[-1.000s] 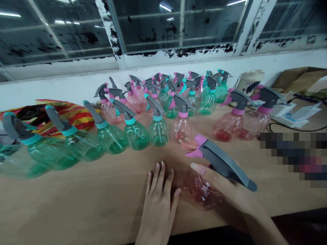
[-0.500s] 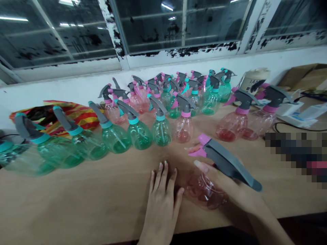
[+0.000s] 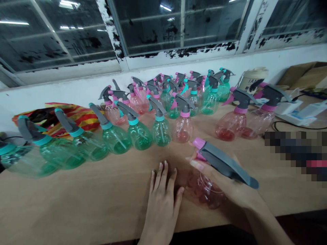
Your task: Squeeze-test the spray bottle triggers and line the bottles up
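Observation:
My right hand is wrapped round the neck of a clear pink spray bottle with a grey and pink trigger head. Its fingers press the pink trigger in, and the nozzle points away to the left. The bottle's base is near the table top. Beside it, my left hand lies flat on the wooden table, fingers stretched and holding nothing. Beyond both hands stands a pink spray bottle, and next to it a green spray bottle.
More green spray bottles run in a row to the left. Several pink and green ones crowd by the wall. Two pink bottles stand at right, near a cream pouch, a cardboard box and a white power strip. A striped bag lies at left.
My right fingers have squeezed the pink trigger back toward the bottle's neck; it stood out before. My left hand stays flat on the table. The camera view has shifted slightly.

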`<state>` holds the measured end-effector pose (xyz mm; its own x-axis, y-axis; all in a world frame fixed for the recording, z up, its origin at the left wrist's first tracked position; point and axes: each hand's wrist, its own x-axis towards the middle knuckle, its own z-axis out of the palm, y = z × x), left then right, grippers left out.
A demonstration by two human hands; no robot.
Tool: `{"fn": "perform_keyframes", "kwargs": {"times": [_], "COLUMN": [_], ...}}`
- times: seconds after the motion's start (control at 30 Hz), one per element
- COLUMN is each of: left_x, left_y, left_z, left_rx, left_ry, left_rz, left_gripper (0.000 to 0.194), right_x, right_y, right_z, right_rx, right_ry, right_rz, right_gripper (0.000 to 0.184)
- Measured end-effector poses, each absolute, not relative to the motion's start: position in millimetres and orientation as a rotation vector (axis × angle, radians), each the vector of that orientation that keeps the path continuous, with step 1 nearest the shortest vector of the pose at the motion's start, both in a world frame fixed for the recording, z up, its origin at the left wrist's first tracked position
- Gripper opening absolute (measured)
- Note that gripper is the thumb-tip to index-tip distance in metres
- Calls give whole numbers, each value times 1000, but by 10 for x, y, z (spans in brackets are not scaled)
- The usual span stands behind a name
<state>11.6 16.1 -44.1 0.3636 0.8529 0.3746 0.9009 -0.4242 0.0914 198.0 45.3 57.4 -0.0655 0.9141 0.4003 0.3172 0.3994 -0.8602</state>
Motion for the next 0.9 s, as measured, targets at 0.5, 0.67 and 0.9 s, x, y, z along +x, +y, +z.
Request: {"fn": "perform_keyframes", "kwargs": {"times": [0.5,0.67,0.9], "left_x": [133,119,125], "left_y": [168,168,163], "left_z": [-466,-446,-431], "left_rx": [-2469,-2493,-2487], "left_ry": [-1619,-1606,-1603], "left_rz": [-609,-588,-569], "left_gripper": [45,45,46], "right_x": [2004,2010,2005], "right_y": [464,472,449], "right_z": [491,498,482], "right_rx": [-1099,-1092,-1097], "right_ry": [-1614,-1605,-1577], "right_rz": [701,756,773], "right_gripper": [37,36,36]}}
